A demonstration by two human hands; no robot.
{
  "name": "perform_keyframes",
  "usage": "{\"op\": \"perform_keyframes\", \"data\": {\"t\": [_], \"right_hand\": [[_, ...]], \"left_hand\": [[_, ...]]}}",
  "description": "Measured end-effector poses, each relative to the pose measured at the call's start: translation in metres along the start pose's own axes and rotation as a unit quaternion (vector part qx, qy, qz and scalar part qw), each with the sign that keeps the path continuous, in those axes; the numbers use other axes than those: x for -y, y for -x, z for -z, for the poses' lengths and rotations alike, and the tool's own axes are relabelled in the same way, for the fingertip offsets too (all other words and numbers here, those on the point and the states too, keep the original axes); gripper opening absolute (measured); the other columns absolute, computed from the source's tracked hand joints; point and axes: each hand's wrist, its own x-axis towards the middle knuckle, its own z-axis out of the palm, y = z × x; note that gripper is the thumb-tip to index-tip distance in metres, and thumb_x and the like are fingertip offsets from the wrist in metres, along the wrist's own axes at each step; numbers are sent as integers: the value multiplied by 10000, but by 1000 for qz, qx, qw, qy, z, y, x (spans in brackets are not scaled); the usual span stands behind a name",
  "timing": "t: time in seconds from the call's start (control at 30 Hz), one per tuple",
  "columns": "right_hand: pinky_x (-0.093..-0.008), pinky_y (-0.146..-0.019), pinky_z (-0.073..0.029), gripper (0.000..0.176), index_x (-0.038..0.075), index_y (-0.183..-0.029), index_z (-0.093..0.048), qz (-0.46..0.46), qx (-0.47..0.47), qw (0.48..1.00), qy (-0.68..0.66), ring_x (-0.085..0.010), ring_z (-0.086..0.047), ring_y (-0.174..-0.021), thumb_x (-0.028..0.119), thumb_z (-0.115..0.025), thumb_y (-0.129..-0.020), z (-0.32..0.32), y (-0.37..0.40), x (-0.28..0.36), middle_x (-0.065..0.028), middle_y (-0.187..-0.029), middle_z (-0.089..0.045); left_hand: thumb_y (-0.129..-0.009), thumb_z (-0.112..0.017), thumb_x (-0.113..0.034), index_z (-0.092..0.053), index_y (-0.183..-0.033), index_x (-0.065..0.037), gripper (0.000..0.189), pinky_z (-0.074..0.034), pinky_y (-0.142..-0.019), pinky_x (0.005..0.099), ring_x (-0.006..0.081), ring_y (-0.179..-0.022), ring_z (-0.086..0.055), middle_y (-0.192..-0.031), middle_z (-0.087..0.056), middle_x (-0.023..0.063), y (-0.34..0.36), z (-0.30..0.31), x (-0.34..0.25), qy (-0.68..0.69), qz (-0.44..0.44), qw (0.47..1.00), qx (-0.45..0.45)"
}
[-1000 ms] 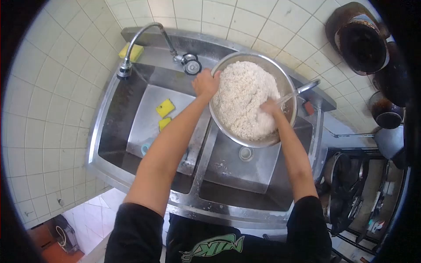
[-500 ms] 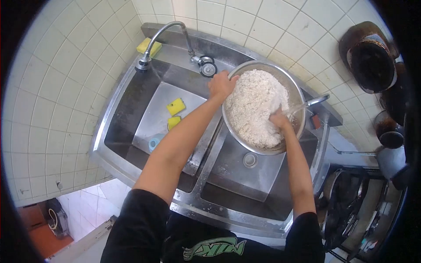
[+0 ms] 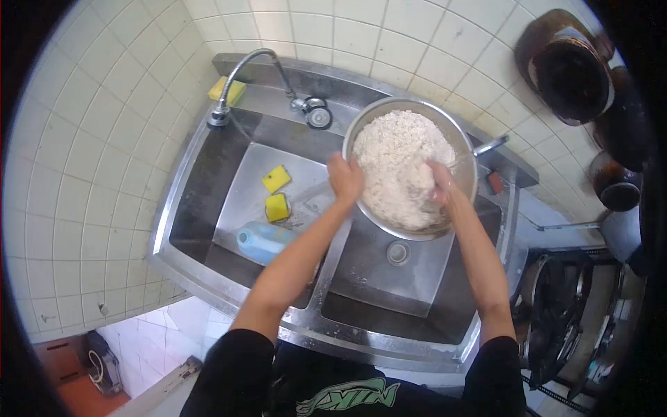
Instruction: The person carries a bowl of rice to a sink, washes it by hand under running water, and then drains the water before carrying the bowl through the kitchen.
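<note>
A large metal bowl (image 3: 467,132) full of wet white grains (image 3: 396,149), apparently rice, sits over the right basin of the sink. My left hand (image 3: 345,177) grips the bowl's left rim, its fingertips partly hidden by the hand itself. Inside the bowl, toward its right side, my right hand (image 3: 442,186) is curled around a clump of the grains, slightly blurred. A tap spout (image 3: 490,145) reaches over the bowl's right rim, close to that hand.
In the left basin (image 3: 260,160) lie two yellow sponges (image 3: 276,179) and a pale blue bottle (image 3: 260,240). Another yellow sponge (image 3: 227,91) rests behind a curved tap (image 3: 260,54). Dark pots (image 3: 570,73) hang on the right wall. A drain (image 3: 398,253) shows below the bowl.
My left hand has shifted down along the bowl's left rim. My right hand has moved up a little, lifting and turning grains. The view has shifted, exposing more of the bottle.
</note>
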Motion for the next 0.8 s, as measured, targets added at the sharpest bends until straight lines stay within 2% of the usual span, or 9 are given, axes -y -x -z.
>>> {"op": "perform_keyframes", "data": {"t": [0.07, 0.17, 0.23, 0.4, 0.47, 0.57, 0.7, 0.77, 0.8], "right_hand": [[-403, -796, -445, 569, 0, -1200, -427, 45, 15, 996, 74, -256, -548, -936, 319, -552, -746, 9, 1, 20, -188, -1080, -536], [-417, -868, -416, 688, 39, -1217, -418, 176, -53, 875, 447, -288, -535, -1001, 377, -651, -665, -8, 42, 52, -216, -1094, -531], [-397, -911, -394, 779, 44, -1219, -416, 321, -179, 529, 765, -321, -498, -1062, 414, -690, -590, 1, 37, 32, -255, -1103, -515], [-400, -923, -373, 751, 96, -1224, -438, 71, -147, 697, 698, -349, -437, -1117, 392, -672, -575, 21, -27, -10, -238, -1233, -420], [-402, -914, -374, 714, 59, -1206, -451, 41, -4, 919, 392, -319, -458, -1091, 381, -662, -605, 21, -24, -17, -185, -1218, -450], [-350, -937, -348, 813, -50, -1264, -318, -16, -33, 967, 252, -272, -408, -1140, 416, -630, -677, -18, 42, 24, -167, -1250, -412], [-331, -958, -332, 909, -102, -1272, -250, 37, -34, 956, 289, -288, -369, -1181, 441, -649, -661, -36, 59, 63, -206, -1278, -372], [-343, -970, -325, 971, -114, -1285, -197, 203, -70, 705, 676, -342, -337, -1199, 447, -664, -644, -8, 19, 45, -242, -1291, -340], [-340, -967, -332, 921, -120, -1269, -228, 140, -61, 649, 745, -354, -367, -1176, 433, -649, -665, -13, 26, 37, -269, -1267, -356]], "left_hand": [[-782, -537, -208, -501, -943, 43, 299, -393, -785, 447, 373, -895, -514, -906, -555, 219, -24, 3, -4, -43, -32, 998, 35], [-769, -553, -244, -534, -941, 25, 319, -408, -793, 443, 363, -904, -542, -920, -579, 215, -66, 2, -9, -84, -65, 991, 78], [-764, -558, -261, -549, -943, 15, 329, -413, -800, 440, 358, -917, -553, -934, -588, 213, -81, 0, -12, -111, -90, 984, 103], [-774, -546, -315, -558, -979, -23, 357, -412, -819, 438, 344, -927, -565, -966, -592, 201, -87, 5, -26, -199, -91, 969, 113], [-772, -548, -321, -562, -978, -29, 358, -413, -816, 439, 340, -924, -567, -960, -596, 198, -85, 10, -32, -203, -90, 969, 107], [-771, -551, -331, -569, -975, -36, 360, -413, -811, 431, 334, -920, -571, -945, -603, 192, -83, 13, -36, -196, -71, 973, 104], [-770, -553, -336, -576, -973, -45, 355, -399, -810, 442, 326, -900, -579, -921, -613, 176, -82, 12, -31, -212, -76, 969, 105], [-769, -554, -336, -576, -974, -46, 355, -391, -814, 447, 324, -893, -581, -914, -616, 171, -84, 12, -32, -208, -82, 970, 97], [-770, -554, -334, -575, -968, -44, 352, -387, -814, 449, 322, -887, -583, -908, -617, 170, -86, 12, -31, -210, -84, 969, 100]]}}
